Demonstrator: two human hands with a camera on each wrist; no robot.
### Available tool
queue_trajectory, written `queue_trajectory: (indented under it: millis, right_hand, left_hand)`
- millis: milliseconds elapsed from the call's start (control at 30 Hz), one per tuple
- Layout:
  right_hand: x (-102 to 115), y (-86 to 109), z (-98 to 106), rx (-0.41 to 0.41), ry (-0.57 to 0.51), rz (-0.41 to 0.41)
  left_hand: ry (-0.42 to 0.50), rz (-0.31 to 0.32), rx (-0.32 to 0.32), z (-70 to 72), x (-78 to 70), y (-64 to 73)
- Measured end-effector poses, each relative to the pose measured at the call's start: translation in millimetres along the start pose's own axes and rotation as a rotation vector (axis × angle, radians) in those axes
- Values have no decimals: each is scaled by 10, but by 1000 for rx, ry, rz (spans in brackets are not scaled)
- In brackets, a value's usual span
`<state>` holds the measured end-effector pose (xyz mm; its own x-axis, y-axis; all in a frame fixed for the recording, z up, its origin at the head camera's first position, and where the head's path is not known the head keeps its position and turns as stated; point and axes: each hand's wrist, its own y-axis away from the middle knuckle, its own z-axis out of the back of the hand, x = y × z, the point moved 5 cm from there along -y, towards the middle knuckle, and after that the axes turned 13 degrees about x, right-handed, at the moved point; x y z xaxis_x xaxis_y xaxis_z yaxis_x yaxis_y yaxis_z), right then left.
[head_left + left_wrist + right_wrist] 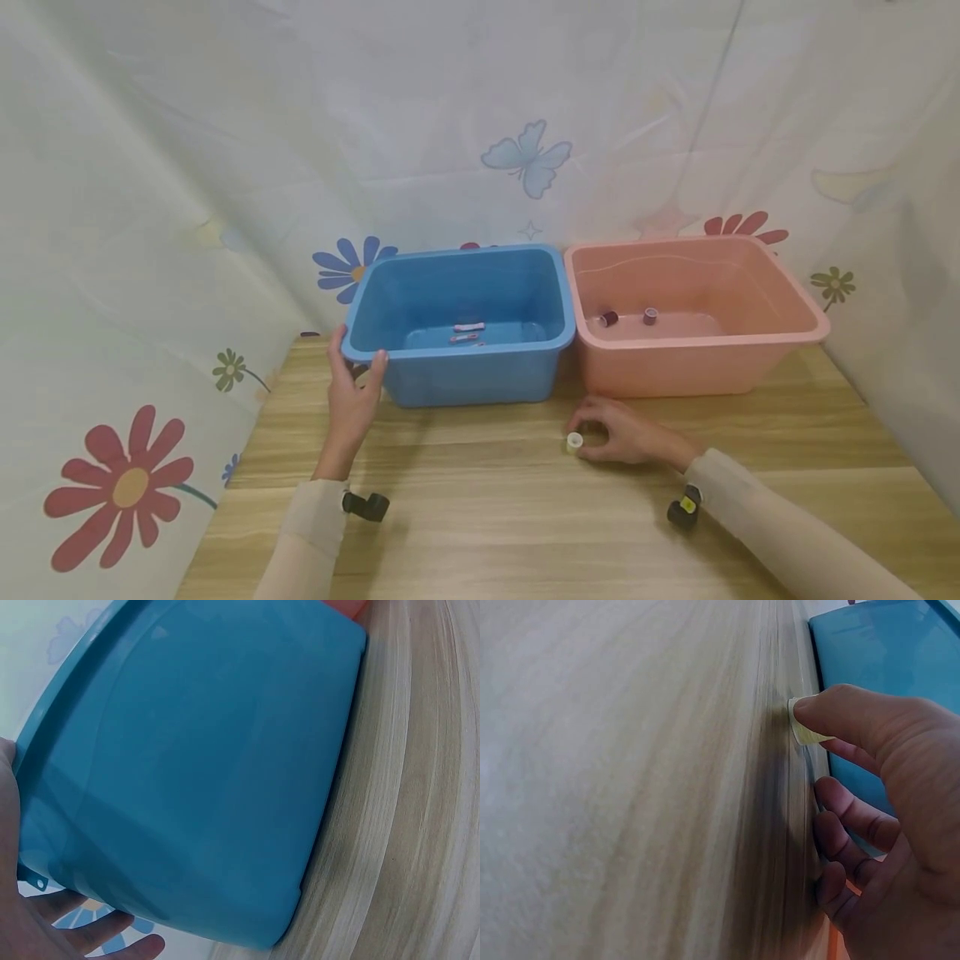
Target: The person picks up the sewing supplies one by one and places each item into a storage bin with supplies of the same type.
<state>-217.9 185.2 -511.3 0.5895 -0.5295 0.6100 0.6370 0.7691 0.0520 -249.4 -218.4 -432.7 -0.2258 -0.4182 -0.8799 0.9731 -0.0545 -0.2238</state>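
My left hand [354,400] grips the near left corner of a blue basin [465,379], thumb over the rim and fingers beneath it. In the left wrist view the fingers [101,930] show under the rim beside the basin's wall [202,772]. On the table in front of the basins, my right hand [622,432] pinches a small pale yellow thread spool [574,442] between thumb and forefinger. The right wrist view shows the thumb lying over the spool [810,731], with the other fingers loosely bent.
A pink basin [675,371] stands against the blue one on the right, holding a dark purple spool [609,319] and another spool [650,316]. Small pink-and-white items [468,327] lie in the blue basin. A printed curtain [420,125] hangs behind the wooden table [480,517].
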Motion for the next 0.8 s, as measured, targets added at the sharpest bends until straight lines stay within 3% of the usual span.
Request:
queue_trajectory:
  millis: [167, 267, 500, 800]
  right_hand:
    - [-7, 19, -18, 1, -31, -8]
    - [-25, 34, -42, 6, -51, -19]
    - [7, 48, -27, -22, -47, -12]
    - [69, 62, 45, -57, -31, 14]
  left_hand:
    - [7, 32, 27, -9, -217, 82]
    - [4, 47, 43, -22, -255, 119]
    - [-19, 11, 10, -10, 88, 20]
    - [-20, 1, -2, 9, 52, 11]
